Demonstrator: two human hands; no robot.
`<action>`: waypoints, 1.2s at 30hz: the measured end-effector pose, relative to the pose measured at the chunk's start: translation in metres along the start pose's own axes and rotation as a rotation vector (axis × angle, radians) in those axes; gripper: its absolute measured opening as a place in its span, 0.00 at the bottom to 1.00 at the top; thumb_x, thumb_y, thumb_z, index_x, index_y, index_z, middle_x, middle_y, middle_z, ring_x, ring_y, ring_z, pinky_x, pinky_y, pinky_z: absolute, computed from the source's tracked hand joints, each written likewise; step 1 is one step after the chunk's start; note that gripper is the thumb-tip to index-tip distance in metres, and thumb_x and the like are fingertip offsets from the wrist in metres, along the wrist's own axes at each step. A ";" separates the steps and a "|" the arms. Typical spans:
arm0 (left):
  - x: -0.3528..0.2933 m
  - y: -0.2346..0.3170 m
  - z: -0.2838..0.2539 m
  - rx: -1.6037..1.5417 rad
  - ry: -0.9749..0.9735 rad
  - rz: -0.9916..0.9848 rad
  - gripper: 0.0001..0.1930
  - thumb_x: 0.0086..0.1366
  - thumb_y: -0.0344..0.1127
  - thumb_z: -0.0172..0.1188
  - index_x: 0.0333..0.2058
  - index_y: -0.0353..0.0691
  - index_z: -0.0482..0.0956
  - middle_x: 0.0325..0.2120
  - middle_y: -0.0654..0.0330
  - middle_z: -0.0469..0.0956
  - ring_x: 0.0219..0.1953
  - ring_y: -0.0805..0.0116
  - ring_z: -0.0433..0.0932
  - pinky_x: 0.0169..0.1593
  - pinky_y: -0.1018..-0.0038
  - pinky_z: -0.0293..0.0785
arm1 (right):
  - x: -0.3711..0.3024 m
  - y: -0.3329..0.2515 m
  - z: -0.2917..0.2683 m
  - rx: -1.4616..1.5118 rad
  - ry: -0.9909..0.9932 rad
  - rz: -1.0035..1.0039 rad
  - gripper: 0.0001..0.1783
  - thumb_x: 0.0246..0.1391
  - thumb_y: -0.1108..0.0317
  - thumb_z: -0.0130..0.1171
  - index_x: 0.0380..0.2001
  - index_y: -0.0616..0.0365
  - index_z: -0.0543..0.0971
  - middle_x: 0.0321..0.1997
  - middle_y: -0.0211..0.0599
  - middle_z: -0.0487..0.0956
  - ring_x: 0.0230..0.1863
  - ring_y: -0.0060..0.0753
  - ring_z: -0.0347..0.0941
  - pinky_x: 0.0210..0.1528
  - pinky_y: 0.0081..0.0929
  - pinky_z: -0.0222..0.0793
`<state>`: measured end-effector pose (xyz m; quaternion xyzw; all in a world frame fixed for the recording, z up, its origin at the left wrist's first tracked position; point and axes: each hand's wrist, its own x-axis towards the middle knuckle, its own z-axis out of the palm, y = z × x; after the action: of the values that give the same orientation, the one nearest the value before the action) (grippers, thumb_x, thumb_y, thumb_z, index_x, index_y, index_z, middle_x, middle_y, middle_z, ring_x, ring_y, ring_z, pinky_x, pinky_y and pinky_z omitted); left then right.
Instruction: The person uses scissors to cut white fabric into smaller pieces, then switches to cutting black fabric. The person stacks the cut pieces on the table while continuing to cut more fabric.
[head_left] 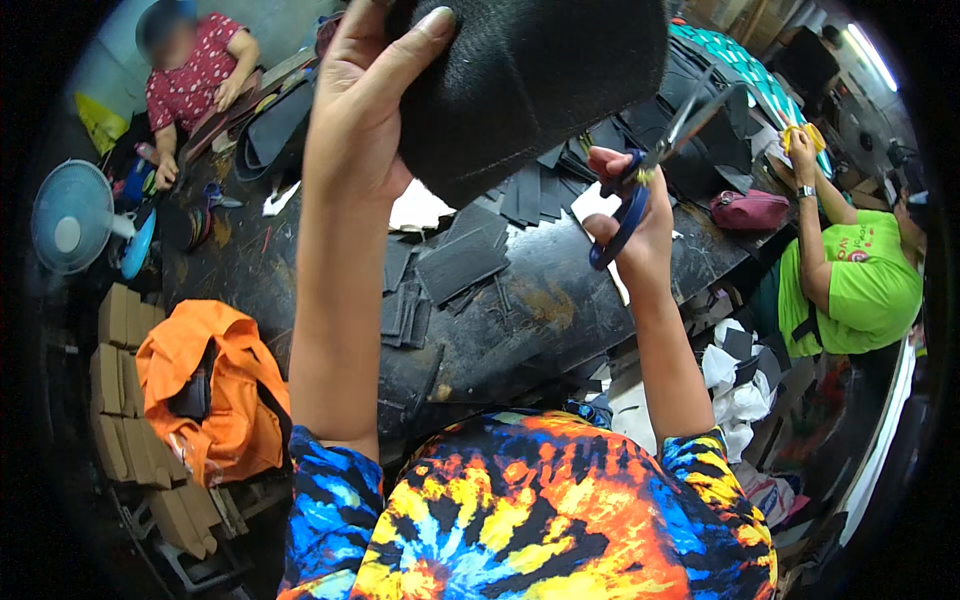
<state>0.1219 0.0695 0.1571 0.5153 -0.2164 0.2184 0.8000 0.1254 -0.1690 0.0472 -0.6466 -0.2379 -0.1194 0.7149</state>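
Observation:
My left hand (365,120) holds up a black leather-like piece (535,95) with a stitched seam near its lower edge. The thumb presses on its face, and the other fingers are mostly hidden behind it. A pair of scissors with blue handles (630,222) is in my right hand (650,225), fingers through the loops. Its blades are spread and point up and away, to the right of the black piece and apart from it. Below both hands, flat black cut pieces (465,262) lie scattered and stacked on the dark table (540,345).
Across the table at left sits a person in a red patterned top (205,75); another in a green shirt (850,275) works at right. A fan (72,215), an orange bag (210,380) and cardboard boxes (120,400) stand left. A maroon pouch (748,210) lies right.

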 end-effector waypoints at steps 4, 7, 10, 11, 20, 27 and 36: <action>0.026 -0.044 -0.015 -0.083 0.079 -0.097 0.23 0.70 0.25 0.55 0.63 0.39 0.69 0.57 0.52 0.75 0.52 0.66 0.80 0.51 0.76 0.81 | 0.013 0.009 0.001 0.399 0.060 0.156 0.26 0.47 0.69 0.75 0.47 0.61 0.74 0.43 0.32 0.79 0.45 0.24 0.76 0.48 0.23 0.71; 0.035 -0.070 -0.030 -0.026 0.060 -0.065 0.26 0.68 0.25 0.59 0.63 0.39 0.67 0.52 0.54 0.78 0.49 0.69 0.81 0.52 0.74 0.79 | 0.014 0.016 0.008 0.576 0.175 0.246 0.13 0.53 0.75 0.69 0.40 0.56 0.77 0.35 0.27 0.79 0.35 0.20 0.77 0.42 0.20 0.72; 0.021 -0.069 -0.038 -0.008 0.083 -0.168 0.33 0.75 0.42 0.47 0.72 0.41 0.45 0.61 0.46 0.69 0.59 0.56 0.74 0.61 0.61 0.72 | 0.012 0.021 0.012 0.587 0.311 0.263 0.12 0.52 0.76 0.69 0.38 0.56 0.76 0.33 0.27 0.79 0.33 0.19 0.76 0.39 0.18 0.72; 0.007 -0.064 -0.040 -0.148 0.088 -0.226 0.35 0.76 0.47 0.45 0.72 0.42 0.41 0.62 0.46 0.67 0.60 0.54 0.73 0.62 0.58 0.70 | 0.010 0.023 0.011 0.584 0.364 0.248 0.12 0.52 0.77 0.69 0.37 0.57 0.76 0.33 0.28 0.79 0.33 0.19 0.76 0.38 0.18 0.71; -0.128 -0.079 0.020 0.279 0.280 -0.101 0.53 0.64 0.21 0.59 0.74 0.53 0.28 0.54 0.54 0.66 0.35 0.78 0.65 0.38 0.83 0.68 | -0.012 0.024 -0.007 0.391 0.400 0.271 0.13 0.51 0.78 0.70 0.35 0.55 0.76 0.31 0.23 0.76 0.31 0.15 0.73 0.35 0.15 0.67; -0.104 -0.084 0.032 0.440 0.122 -0.018 0.29 0.63 0.19 0.60 0.63 0.32 0.67 0.60 0.54 0.70 0.47 0.77 0.73 0.49 0.82 0.71 | -0.008 -0.008 -0.040 0.227 0.415 0.174 0.12 0.51 0.77 0.70 0.36 0.57 0.77 0.29 0.25 0.77 0.29 0.17 0.73 0.33 0.17 0.68; -0.123 -0.100 0.064 0.121 0.151 -0.322 0.30 0.60 0.22 0.66 0.61 0.31 0.68 0.56 0.54 0.72 0.58 0.67 0.71 0.64 0.71 0.64 | -0.045 -0.016 -0.060 0.110 0.350 0.246 0.12 0.50 0.75 0.71 0.35 0.59 0.76 0.30 0.28 0.79 0.30 0.17 0.74 0.35 0.17 0.69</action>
<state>0.0719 -0.0422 0.0379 0.5725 -0.0572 0.1382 0.8062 0.0905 -0.2360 0.0360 -0.6002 -0.0354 -0.1284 0.7887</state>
